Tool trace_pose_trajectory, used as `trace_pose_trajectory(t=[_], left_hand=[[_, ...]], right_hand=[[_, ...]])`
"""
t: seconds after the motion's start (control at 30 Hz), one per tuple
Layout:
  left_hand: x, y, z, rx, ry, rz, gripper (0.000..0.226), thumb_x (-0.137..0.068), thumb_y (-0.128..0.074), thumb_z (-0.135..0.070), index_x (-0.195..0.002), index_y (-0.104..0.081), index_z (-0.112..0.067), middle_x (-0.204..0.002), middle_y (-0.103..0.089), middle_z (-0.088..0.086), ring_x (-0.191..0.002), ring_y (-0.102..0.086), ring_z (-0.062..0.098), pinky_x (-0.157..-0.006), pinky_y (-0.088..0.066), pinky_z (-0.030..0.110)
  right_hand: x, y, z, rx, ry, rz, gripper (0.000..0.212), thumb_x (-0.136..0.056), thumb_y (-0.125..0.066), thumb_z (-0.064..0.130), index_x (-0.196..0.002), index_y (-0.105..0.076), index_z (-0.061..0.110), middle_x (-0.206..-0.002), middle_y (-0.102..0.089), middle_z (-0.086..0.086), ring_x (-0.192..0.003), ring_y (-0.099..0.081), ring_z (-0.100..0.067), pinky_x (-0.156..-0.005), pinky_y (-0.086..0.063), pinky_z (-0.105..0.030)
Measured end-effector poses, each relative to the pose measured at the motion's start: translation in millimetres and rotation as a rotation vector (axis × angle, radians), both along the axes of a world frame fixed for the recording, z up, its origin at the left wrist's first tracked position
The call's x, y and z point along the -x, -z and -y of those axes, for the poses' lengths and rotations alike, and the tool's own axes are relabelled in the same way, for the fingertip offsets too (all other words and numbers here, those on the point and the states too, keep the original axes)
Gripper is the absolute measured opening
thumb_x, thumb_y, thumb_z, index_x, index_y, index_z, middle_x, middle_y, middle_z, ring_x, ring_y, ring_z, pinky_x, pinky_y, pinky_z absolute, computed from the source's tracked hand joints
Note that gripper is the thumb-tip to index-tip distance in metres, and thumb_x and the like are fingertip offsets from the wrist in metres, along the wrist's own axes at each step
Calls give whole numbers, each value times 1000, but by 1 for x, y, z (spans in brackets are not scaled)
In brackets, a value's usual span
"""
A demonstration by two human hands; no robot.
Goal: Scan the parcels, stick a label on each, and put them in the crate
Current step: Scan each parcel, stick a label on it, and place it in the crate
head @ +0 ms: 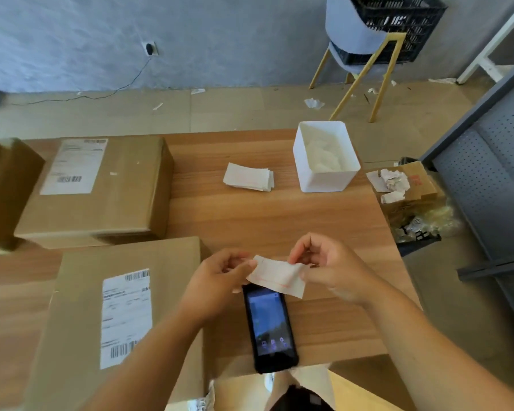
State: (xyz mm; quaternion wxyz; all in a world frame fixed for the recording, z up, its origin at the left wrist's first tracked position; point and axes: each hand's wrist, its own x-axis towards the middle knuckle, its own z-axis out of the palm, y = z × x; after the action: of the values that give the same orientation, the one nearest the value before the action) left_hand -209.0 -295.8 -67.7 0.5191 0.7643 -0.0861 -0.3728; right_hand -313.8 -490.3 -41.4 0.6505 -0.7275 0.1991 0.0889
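Note:
A white label [276,277] with a red line hangs between both hands above the table. My left hand [217,277] pinches its left edge and my right hand [327,268] pinches its right corner. Just below the label a black handheld scanner [269,324] lies screen-up on the wooden table [279,221]. A cardboard parcel [80,321] with a printed shipping sheet sits at my near left. A second parcel [101,185] lies behind it. A stack of labels [248,177] rests mid-table. The black crate [401,25] stands on a chair by the far wall.
A white bin [324,170] holding crumpled backing paper stands at the table's back right. An open carton [407,191] of paper scraps sits on the floor to the right, beside a grey perforated shelf [493,179]. Another brown box [3,188] is at the far left.

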Motion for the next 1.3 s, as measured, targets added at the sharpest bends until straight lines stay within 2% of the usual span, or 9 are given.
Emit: trace_pose_trajectory(t=[0.1, 0.3, 0.47, 0.6, 0.77, 0.9, 1.1, 1.2, 1.3], left_hand=[[4, -4, -41, 28, -13, 22, 18, -83, -68, -11, -94, -68, -26, -69, -68, -3, -65, -63, 10, -62, -52, 23], [2, -12, -124, 86, -133, 125, 14, -77, -74, -13, -81, -69, -26, -62, -68, -10, -58, -61, -3, -59, -44, 8], [2, -11, -186, 113, -271, 112, 11, -75, -76, -13, -72, -68, -19, -63, -70, 0, -57, -62, 5, -56, -49, 15], [3, -7, -226, 115, -323, 96, 11, -78, -74, -18, -70, -67, -22, -68, -71, 1, -61, -63, 8, -62, -52, 23], [2, 2, -258, 101, -422, 76, 13, -79, -73, -22, -67, -68, -26, -65, -68, -4, -64, -61, 11, -66, -52, 27], [3, 8, -275, 40, -447, 72, 10, -78, -73, -24, -70, -70, -27, -64, -66, -7, -60, -57, 5, -66, -51, 29], [4, 17, -296, -149, -394, 179, 8, -79, -73, -22, -78, -65, -25, -69, -69, 0, -63, -62, 15, -68, -52, 37], [5, 23, -304, -214, -399, 239, 18, -78, -74, -23, -83, -58, -31, -74, -69, -2, -71, -64, 17, -65, -50, 32], [7, 29, -311, -263, -400, 300, 22, -77, -75, -25, -82, -55, -34, -75, -66, -6, -71, -62, 11, -59, -45, 24]], right_hand=[[-3, -2, -42, -2, -27, 2, 32, -77, -56, -18, -89, -59, 12, -89, -67, 3, -84, -64, -11, -70, -52, -26], [-14, 5, -115, 84, 84, -42, 42, -72, -74, -8, -95, -60, 24, -103, -61, 4, -86, -66, -9, -77, -57, -35], [-25, 14, -172, 195, 95, -106, 26, -71, -82, 14, -84, -67, 30, -98, -68, 7, -94, -65, -12, -82, -54, -33], [-35, 18, -210, 237, 94, -100, 13, -77, -78, 21, -74, -67, 27, -87, -70, 5, -78, -65, -10, -72, -52, -23], [-40, 21, -246, -41, 131, -40, 14, -87, -63, -1, -84, -65, 13, -80, -65, -8, -64, -63, -13, -57, -53, -21], [-39, 26, -264, -45, 136, -57, 24, -84, -66, -1, -99, -57, 16, -79, -65, -7, -52, -60, -8, -52, -50, -20], [-37, 39, -289, 105, 128, -54, 33, -79, -73, 4, -83, -43, 18, -74, -62, -4, -48, -52, -5, -48, -45, -20], [-33, 49, -301, 262, 66, -53, 30, -79, -74, 16, -79, -46, 26, -70, -64, -7, -61, -58, -13, -59, -48, -29], [-31, 57, -308, 319, 22, -27, 27, -81, -73, 20, -80, -47, 28, -64, -64, -4, -65, -59, -7, -58, -42, -18]])
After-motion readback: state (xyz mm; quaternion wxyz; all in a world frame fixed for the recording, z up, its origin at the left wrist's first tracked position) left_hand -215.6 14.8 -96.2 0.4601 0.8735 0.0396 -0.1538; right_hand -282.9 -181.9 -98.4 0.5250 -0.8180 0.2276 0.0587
